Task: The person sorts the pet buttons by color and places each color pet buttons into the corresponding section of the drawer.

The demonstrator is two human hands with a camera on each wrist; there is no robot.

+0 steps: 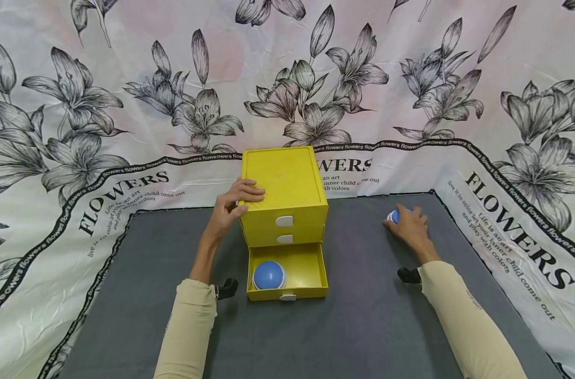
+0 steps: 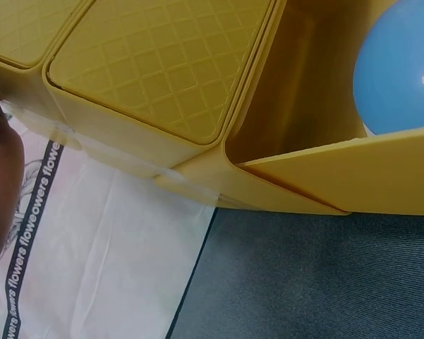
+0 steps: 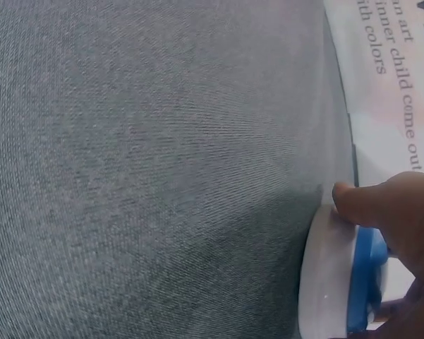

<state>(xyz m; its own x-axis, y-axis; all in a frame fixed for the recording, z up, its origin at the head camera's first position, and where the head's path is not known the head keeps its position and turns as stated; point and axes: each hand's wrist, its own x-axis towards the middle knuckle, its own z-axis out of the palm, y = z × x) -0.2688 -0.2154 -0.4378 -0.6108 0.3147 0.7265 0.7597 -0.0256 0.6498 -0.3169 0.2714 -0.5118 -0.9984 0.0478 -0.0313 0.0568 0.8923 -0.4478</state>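
Note:
A yellow drawer box (image 1: 282, 179) with three drawers stands at the middle of the table, its bottom drawer (image 1: 308, 271) pulled out. In that drawer sits a blue dome-topped round object (image 1: 269, 275) with a white rim, also cut off at the right edge of the left wrist view. My left hand (image 1: 232, 202) rests on the box's top left edge, fingers lying over the top. Far to the right, my right hand (image 1: 410, 226) grips a second blue-and-white round object (image 3: 330, 282) by its sides; it stands on the table, thumb against its white base in the right wrist view.
Dark grey cloth covers the table (image 1: 363, 316). A white sheet with printed flowers (image 1: 311, 95) hangs behind and along both sides. The two upper drawers (image 1: 284, 230) are shut, each with a small white handle.

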